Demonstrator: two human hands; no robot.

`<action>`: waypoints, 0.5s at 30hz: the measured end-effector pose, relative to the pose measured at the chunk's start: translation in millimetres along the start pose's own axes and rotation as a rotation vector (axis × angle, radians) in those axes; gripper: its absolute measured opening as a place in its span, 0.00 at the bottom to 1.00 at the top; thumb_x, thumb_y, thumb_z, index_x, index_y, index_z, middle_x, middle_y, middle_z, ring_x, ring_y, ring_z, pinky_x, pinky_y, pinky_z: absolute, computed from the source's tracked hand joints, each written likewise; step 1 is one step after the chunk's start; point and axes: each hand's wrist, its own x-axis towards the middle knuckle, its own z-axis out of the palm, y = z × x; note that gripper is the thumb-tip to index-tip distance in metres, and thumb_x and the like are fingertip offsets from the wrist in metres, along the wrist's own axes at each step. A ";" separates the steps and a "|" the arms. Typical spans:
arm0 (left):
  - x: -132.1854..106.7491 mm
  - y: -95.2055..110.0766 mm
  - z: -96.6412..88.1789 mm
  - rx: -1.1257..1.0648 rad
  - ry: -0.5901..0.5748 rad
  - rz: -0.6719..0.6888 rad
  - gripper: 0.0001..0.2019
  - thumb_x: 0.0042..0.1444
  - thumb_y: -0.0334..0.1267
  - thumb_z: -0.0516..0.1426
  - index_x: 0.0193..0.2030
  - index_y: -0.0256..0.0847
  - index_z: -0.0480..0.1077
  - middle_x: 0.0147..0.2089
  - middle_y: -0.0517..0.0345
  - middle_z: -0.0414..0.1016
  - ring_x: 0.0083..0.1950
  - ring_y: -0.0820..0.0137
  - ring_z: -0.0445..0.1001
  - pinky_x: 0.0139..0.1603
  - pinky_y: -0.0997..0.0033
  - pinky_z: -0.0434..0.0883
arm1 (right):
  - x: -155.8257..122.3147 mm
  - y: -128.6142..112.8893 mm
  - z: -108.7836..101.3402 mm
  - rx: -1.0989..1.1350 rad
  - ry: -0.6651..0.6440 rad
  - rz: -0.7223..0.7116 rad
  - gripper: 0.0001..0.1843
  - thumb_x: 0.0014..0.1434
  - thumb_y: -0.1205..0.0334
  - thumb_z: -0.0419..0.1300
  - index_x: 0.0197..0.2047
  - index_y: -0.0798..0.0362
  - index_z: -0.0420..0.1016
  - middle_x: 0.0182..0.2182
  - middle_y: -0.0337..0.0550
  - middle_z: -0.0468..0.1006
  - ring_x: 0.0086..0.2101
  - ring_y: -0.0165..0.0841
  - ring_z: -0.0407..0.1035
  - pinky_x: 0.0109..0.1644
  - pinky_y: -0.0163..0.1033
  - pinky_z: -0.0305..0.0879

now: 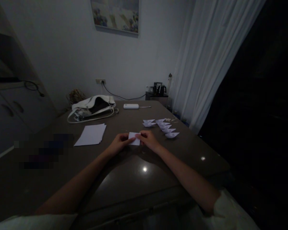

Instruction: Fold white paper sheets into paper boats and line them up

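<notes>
Plainly, left hand [118, 142] and right hand [148, 139] pinching folded paper [135, 142], each grip nearly closed; paper between them, over worktop [124, 119].

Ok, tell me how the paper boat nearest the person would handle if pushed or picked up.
The nearest paper boat is probably very light, since it looks folded from thin sheet. Its folds likely give some stiffness, though a hard pinch could crumple it. On the glossy tabletop, it would likely slide easily.
</notes>
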 end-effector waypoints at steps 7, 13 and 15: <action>-1.9 3.0 2.6 -0.063 -0.034 0.031 0.18 0.45 0.47 0.63 0.37 0.33 0.74 0.32 0.54 0.78 0.31 0.67 0.74 0.34 0.72 0.68 | -0.2 -0.8 2.7 0.093 -0.009 0.036 0.21 0.50 0.44 0.59 0.25 0.56 0.66 0.18 0.33 0.64 0.18 0.23 0.58 0.19 0.28 0.52; 2.5 -2.6 0.4 -0.005 0.046 0.038 0.19 0.46 0.51 0.61 0.30 0.32 0.74 0.23 0.59 0.73 0.24 0.72 0.68 0.25 0.76 0.63 | 1.0 1.4 1.9 0.072 -0.026 0.047 0.21 0.51 0.44 0.58 0.23 0.55 0.65 0.16 0.33 0.65 0.17 0.23 0.59 0.18 0.29 0.52; 4.2 -4.7 -0.4 0.003 0.096 0.049 0.19 0.47 0.52 0.60 0.29 0.33 0.72 0.21 0.62 0.69 0.22 0.75 0.65 0.22 0.78 0.60 | 1.6 4.2 1.5 0.068 -0.030 0.044 0.21 0.50 0.46 0.59 0.22 0.55 0.64 0.16 0.33 0.64 0.17 0.23 0.58 0.18 0.29 0.52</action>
